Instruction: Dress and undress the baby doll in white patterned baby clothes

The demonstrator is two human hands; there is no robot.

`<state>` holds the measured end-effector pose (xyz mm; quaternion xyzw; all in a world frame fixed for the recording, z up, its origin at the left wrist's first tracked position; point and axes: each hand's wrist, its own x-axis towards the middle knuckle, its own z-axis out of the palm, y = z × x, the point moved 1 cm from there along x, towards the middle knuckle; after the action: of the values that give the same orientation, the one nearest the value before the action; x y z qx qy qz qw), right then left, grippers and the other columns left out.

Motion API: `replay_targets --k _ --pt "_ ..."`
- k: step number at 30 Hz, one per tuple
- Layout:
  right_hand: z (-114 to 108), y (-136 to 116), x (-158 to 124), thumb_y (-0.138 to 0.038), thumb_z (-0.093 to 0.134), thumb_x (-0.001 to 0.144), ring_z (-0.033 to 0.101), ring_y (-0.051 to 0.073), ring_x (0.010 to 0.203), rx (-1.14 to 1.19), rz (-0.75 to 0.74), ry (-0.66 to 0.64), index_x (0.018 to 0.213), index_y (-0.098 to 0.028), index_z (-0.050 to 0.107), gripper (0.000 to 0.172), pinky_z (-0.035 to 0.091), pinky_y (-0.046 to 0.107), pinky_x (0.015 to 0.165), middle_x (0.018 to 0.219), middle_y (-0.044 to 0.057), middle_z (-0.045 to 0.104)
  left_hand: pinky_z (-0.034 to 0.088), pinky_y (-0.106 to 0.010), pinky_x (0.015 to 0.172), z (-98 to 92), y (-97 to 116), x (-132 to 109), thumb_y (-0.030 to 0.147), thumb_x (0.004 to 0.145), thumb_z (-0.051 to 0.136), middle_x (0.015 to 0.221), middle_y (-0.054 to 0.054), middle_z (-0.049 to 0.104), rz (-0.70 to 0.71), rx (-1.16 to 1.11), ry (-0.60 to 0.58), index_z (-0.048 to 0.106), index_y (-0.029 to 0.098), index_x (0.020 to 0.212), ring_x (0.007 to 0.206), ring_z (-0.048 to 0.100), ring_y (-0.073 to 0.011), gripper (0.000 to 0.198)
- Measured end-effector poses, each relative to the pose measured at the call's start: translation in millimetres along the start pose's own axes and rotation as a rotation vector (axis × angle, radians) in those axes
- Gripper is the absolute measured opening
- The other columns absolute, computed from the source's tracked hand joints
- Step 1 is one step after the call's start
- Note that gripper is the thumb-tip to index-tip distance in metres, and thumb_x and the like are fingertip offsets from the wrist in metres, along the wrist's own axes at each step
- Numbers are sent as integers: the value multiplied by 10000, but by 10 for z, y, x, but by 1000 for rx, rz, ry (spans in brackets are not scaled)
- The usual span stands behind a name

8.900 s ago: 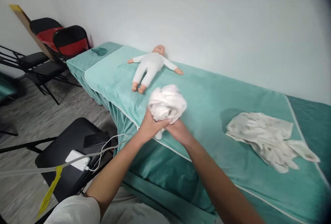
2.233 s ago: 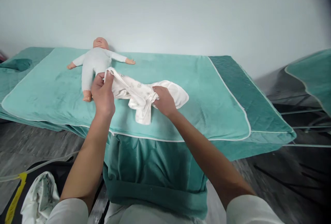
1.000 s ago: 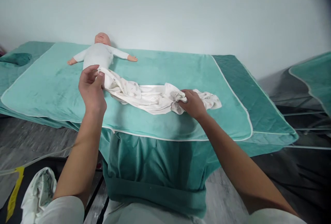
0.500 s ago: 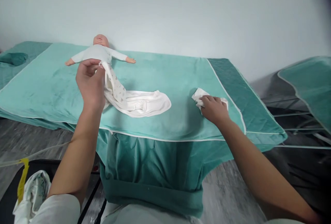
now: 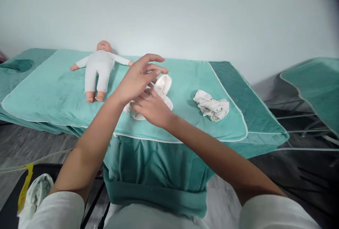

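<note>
A white cloth piece with rounded ends point(image 5: 163, 83) lies bunched on the green cover, largely hidden by my hands. My left hand point(image 5: 140, 75) is raised just above it, its fingers spread and holding nothing. Below and partly behind it, my right hand point(image 5: 153, 109) rests on the cloth, fingers bent over the bunched fabric; their tips are partly hidden. To the right sits a crumpled white printed cloth point(image 5: 212, 105), apart from both hands. A baby doll point(image 5: 99, 63) in a white body suit lies on its back at the left, one hand close behind my left hand.
The green padded cover point(image 5: 182, 126) with white piping spreads over the table against a white wall. Another green cloth point(image 5: 315, 88) hangs over a rack at the right. At lower left, a black tray point(image 5: 10, 200) holds white fabric point(image 5: 37, 193) and a yellow strip point(image 5: 25, 186).
My right hand has let go of the printed cloth and moved left to the white one. My left hand has moved right, releasing the lifted fabric. The white cloth is now bunched; the doll's legs show.
</note>
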<state>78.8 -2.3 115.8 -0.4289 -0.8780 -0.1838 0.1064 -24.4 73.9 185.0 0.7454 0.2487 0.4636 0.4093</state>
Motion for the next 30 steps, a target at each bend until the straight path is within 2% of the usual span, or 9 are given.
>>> replay_targets --k 3,6,8,11,14,18,22,26,30 --pt "421 257 -109 -123 393 1018 634 291 1048 9 182 -239 1064 -181 729 344 423 469 970 1087 114 728 547 -270 703 20 -202 -222 210 904 611 942 -14 731 -78 -11 -85 656 229 1092 802 707 -146 194" --pt "665 467 -327 -172 435 1022 629 285 1055 70 376 -308 1114 -177 713 293 426 402 853 1128 125 714 549 -327 801 108 -633 -628 174 895 568 886 -14 729 -249 89 -169 659 229 1001 802 690 -164 150" --pt "669 511 -415 -213 419 1042 625 272 1033 81 467 -284 1158 -190 695 300 407 368 796 1121 115 709 540 -390 928 203 -927 -895 187 855 650 1080 -65 722 -293 273 -109 657 228 1036 978 687 -217 186" --pt "510 492 -405 -228 383 1060 620 247 927 59 531 -225 1184 -208 680 323 364 345 733 1056 96 707 477 -455 1069 339 -1219 -1121 272 824 742 1344 -143 617 -274 484 11 613 221 1237 1242 593 -304 436" --pt "277 486 -320 -217 374 1057 601 230 850 13 518 -152 1173 -218 679 326 330 344 693 1001 87 697 495 -421 971 363 -1294 -1080 218 874 637 1249 -123 654 -300 515 19 612 226 1227 1127 634 -282 354" --pt "-11 573 -278 -187 379 1030 586 228 848 12 553 -35 1222 -234 660 344 332 338 670 1047 82 684 483 -325 806 203 -1063 -757 154 839 623 943 -31 695 -238 307 92 623 219 987 842 630 -197 161" --pt "-199 654 -235 -219 447 1004 593 258 996 39 595 108 1345 -240 592 371 397 334 709 1241 88 651 475 -281 770 58 -581 -358 141 856 617 924 -1 713 -49 167 176 654 219 961 828 626 -165 136" --pt "-341 664 -71 -271 467 1008 566 299 1093 57 513 159 1281 -206 605 312 459 389 862 1234 112 644 495 -315 931 6 -137 -116 116 887 585 997 -21 706 152 331 134 680 214 949 986 645 -191 150" --pt "-572 626 81 -184 368 1008 566 287 1088 92 541 274 1252 -210 585 328 472 408 890 1211 105 631 493 -342 1030 -81 150 -127 138 968 513 1177 -49 669 300 587 159 662 248 1116 1147 621 -202 237"
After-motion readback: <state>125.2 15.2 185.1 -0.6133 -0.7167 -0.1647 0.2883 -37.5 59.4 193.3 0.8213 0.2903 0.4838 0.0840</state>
